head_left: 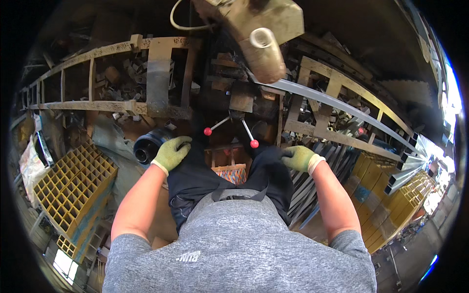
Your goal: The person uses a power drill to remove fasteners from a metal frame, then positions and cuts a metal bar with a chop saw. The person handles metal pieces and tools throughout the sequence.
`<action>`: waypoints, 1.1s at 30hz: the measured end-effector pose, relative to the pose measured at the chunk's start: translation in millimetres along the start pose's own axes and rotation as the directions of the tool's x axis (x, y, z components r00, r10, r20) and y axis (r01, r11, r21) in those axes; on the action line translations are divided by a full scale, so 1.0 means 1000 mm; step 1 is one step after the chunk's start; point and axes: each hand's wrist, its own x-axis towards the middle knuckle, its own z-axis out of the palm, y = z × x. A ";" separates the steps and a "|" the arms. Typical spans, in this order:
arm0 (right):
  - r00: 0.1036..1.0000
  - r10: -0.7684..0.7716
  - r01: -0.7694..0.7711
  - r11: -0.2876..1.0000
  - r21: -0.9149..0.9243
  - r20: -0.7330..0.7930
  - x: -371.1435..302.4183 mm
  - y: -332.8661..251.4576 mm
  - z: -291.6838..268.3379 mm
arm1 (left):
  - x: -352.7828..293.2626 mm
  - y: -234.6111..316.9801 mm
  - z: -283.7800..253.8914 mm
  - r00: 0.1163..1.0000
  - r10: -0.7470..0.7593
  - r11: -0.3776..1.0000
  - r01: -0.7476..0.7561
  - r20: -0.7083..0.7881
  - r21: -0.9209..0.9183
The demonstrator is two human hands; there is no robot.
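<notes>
resting at thighs, gloved hands apart

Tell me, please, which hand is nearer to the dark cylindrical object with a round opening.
Left. The left hand is just to the right of the dark cylindrical object; the right hand is much farther, across both legs.

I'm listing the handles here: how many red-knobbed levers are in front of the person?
2: one red ball knob tips the left metal lever; the other red ball knob tips the right metal lever. More may be hidden.
</notes>
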 end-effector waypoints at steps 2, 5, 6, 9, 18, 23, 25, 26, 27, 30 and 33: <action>0.994 -0.111 0.112 0.991 -0.069 0.018 0.032 -0.008 0.013 | 0.033 -0.037 0.016 0.997 0.039 0.999 -0.038 -0.074 0.016; 0.982 -0.182 0.188 0.973 -0.133 0.056 0.073 -0.015 0.030 | 0.058 -0.073 0.027 0.949 0.158 0.987 -0.159 -0.273 0.017; 0.971 -0.240 0.238 0.955 -0.179 0.010 0.082 -0.014 0.033 | 0.062 -0.080 0.027 0.900 0.307 0.952 -0.291 -0.310 0.098; 0.973 -0.230 0.219 0.942 -0.253 -0.014 0.103 -0.014 0.036 | 0.068 -0.094 0.022 0.790 0.525 0.846 -0.443 -0.317 0.297; 0.953 -0.254 0.165 0.890 -0.426 -0.163 0.131 -0.022 0.071 | 0.048 -0.130 0.035 0.559 0.709 0.705 -0.576 -0.429 0.414; 0.762 -0.298 0.262 0.954 -0.147 -0.575 0.096 -0.003 0.156 | 0.008 -0.160 0.059 0.606 0.564 0.783 -0.609 -0.560 0.129; 0.482 -0.475 0.469 0.850 -0.242 -0.736 0.071 0.011 0.184 | -0.001 -0.168 0.068 0.511 0.593 0.726 -0.673 -0.622 0.140; 0.373 -0.469 0.496 0.830 -0.255 -0.801 0.063 0.020 0.191 | -0.002 -0.170 0.072 0.522 0.585 0.716 -0.692 -0.621 0.092; 0.322 -0.412 0.485 0.845 -0.226 -0.852 0.054 0.032 0.200 | -0.006 -0.174 0.074 0.524 0.543 0.717 -0.696 -0.656 0.038; 0.210 -0.224 0.617 0.785 -0.049 -0.952 0.032 0.073 0.226 | -0.017 -0.180 0.078 0.563 0.427 0.665 -0.726 -0.707 -0.177; 0.242 0.006 0.854 0.473 0.216 -0.970 0.027 0.119 0.242 | -0.037 -0.178 0.083 0.491 0.445 0.632 -0.765 -0.749 -0.127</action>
